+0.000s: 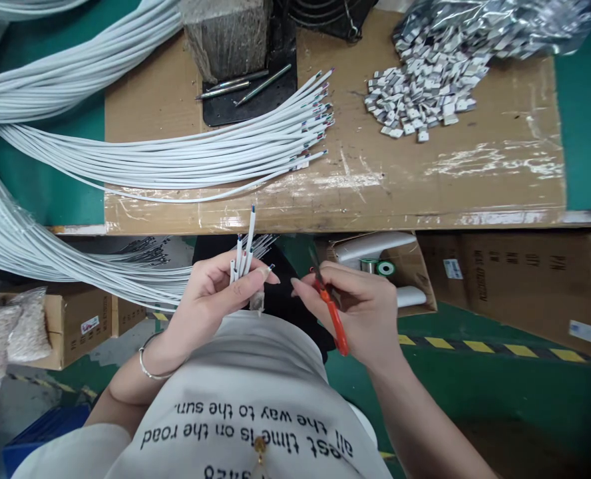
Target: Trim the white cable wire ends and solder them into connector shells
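Left hand [218, 289], holding white cables [251, 231]; right hand [363, 303], orange-handled tool [336, 319]

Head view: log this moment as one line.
Left hand: holding thin white cables | Right hand: holding orange-handled cutting tool | Brown cardboard sheet: white cable bundle, small white rectangular pieces

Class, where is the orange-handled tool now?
In the head view, the orange-handled tool is in the right hand, just right of the left hand and its white cables.

Smooth plastic cables [251, 233]; glossy plastic bag [550, 26]; rough block [228, 40]
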`<action>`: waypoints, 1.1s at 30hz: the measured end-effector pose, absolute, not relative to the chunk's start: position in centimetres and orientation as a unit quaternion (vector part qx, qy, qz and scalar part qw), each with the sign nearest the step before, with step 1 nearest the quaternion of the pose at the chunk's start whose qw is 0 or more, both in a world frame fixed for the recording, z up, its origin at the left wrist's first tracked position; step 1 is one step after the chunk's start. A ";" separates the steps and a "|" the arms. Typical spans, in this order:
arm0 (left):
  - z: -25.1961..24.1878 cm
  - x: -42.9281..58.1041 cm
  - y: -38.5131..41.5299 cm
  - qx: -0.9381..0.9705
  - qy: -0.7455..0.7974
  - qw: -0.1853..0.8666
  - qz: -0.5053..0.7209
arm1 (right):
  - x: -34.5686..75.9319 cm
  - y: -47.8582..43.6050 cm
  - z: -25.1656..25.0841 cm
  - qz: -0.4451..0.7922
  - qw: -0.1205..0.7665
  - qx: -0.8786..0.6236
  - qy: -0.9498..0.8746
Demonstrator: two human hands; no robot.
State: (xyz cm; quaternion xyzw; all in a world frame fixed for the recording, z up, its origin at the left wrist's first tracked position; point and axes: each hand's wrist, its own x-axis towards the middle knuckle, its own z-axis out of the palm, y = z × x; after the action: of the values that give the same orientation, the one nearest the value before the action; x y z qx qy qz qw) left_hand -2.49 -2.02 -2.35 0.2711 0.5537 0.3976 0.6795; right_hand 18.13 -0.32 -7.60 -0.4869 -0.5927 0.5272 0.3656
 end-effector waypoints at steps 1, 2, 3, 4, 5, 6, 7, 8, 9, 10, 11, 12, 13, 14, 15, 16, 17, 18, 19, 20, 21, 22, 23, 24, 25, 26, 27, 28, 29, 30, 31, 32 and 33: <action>-2.4 -2.5 -2.0 0.274 0.555 0.679 0.394 | 18.0 -0.3 -7.5 0.518 0.380 -0.490 -0.590; -2.3 -2.5 -2.0 0.277 0.557 0.678 0.391 | 17.9 -0.3 -7.4 0.511 0.391 -0.492 -0.587; -2.3 -2.5 -2.0 0.280 0.561 0.675 0.389 | 17.7 -0.3 -7.2 0.506 0.399 -0.495 -0.583; -2.3 -2.5 -2.1 0.283 0.566 0.672 0.386 | 17.5 -0.2 -7.0 0.504 0.405 -0.497 -0.579; -2.3 -2.5 -2.1 0.286 0.571 0.667 0.383 | 17.3 -0.2 -6.8 0.504 0.411 -0.495 -0.575; -2.2 -2.5 -2.1 0.288 0.577 0.664 0.380 | 17.0 -0.1 -6.6 0.508 0.416 -0.493 -0.571; -2.2 -2.5 -2.1 0.288 0.581 0.661 0.377 | 16.8 -0.1 -6.3 0.512 0.422 -0.489 -0.566; -2.2 -2.4 -2.1 0.288 0.583 0.660 0.376 | 16.5 0.0 -6.1 0.516 0.426 -0.485 -0.563; -2.2 -2.4 -2.1 0.288 0.584 0.660 0.375 | 16.3 0.0 -6.0 0.519 0.431 -0.481 -0.559; -2.2 -2.3 -2.1 0.288 0.583 0.660 0.376 | 16.1 0.0 -5.8 0.521 0.435 -0.480 -0.556; -2.3 -2.3 -2.1 0.289 0.583 0.659 0.378 | 15.9 0.0 -5.8 0.523 0.437 -0.480 -0.553; -2.3 -2.3 -2.1 0.291 0.582 0.658 0.378 | 15.8 0.0 -5.7 0.522 0.439 -0.482 -0.550; -2.4 -2.3 -2.1 0.293 0.583 0.657 0.378 | 15.7 0.0 -5.6 0.522 0.440 -0.484 -0.548; -2.4 -2.3 -2.1 0.295 0.583 0.656 0.379 | 15.6 0.0 -5.6 0.520 0.438 -0.489 -0.547; -2.5 -2.3 -2.0 0.296 0.581 0.656 0.380 | 15.6 0.1 -5.5 0.519 0.436 -0.493 -0.545; -2.5 -2.3 -2.0 0.295 0.579 0.657 0.382 | 15.5 0.1 -5.5 0.518 0.435 -0.497 -0.544; -2.5 -2.3 -2.0 0.293 0.576 0.659 0.384 | 15.5 0.1 -5.5 0.518 0.433 -0.499 -0.543; -2.5 -2.3 -2.0 0.290 0.573 0.662 0.386 | 15.5 0.1 -5.5 0.519 0.434 -0.498 -0.542; -2.5 -2.3 -2.0 0.286 0.571 0.665 0.387 | 15.5 0.1 -5.5 0.522 0.435 -0.495 -0.541; -2.4 -2.2 -2.0 0.282 0.569 0.669 0.387 | 15.6 0.1 -5.6 0.526 0.437 -0.491 -0.540; -2.4 -2.2 -2.0 0.277 0.566 0.673 0.388 | 15.6 0.1 -5.6 0.531 0.437 -0.487 -0.539; -2.3 -2.2 -2.0 0.272 0.563 0.677 0.389 | 15.6 0.1 -5.6 0.535 0.438 -0.484 -0.537; -2.2 -2.2 -2.0 0.268 0.559 0.680 0.391 | 15.6 0.1 -5.7 0.539 0.437 -0.482 -0.536; -2.2 -2.2 -2.0 0.266 0.557 0.683 0.390 | 15.6 0.1 -5.7 0.542 0.435 -0.481 -0.534; -2.1 -2.2 -2.0 0.265 0.556 0.685 0.390 | 15.6 0.1 -5.7 0.545 0.433 -0.482 -0.533; -2.1 -2.2 -2.0 0.266 0.557 0.684 0.388 | 15.6 0.2 -5.7 0.548 0.432 -0.482 -0.530; -2.1 -2.2 -2.1 0.267 0.560 0.683 0.386 | 15.6 0.2 -5.6 0.552 0.432 -0.481 -0.526; -2.1 -2.2 -2.1 0.270 0.563 0.681 0.383 | 15.6 0.3 -5.6 0.558 0.432 -0.478 -0.522; -2.1 -2.3 -2.2 0.273 0.564 0.680 0.380 | 15.6 0.3 -5.6 0.565 0.434 -0.473 -0.518; -2.1 -2.3 -2.2 0.275 0.565 0.680 0.377 | 15.6 0.4 -5.6 0.573 0.437 -0.468 -0.512; -2.1 -2.4 -2.2 0.278 0.565 0.680 0.375 | 15.6 0.5 -5.6 0.581 0.438 -0.462 -0.507; -2.1 -2.4 -2.3 0.282 0.565 0.680 0.373 | 15.6 0.5 -5.6 0.589 0.438 -0.457 -0.502; -2.2 -2.5 -2.3 0.285 0.564 0.679 0.373 | 15.6 0.6 -5.6 0.597 0.436 -0.453 -0.498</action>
State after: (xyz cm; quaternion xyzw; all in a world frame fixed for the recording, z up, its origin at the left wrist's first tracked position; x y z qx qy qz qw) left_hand -2.47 -2.26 -2.16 0.2854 0.5644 0.3730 0.6789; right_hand 15.60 0.62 -5.56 -0.4529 -0.4982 0.5969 0.4364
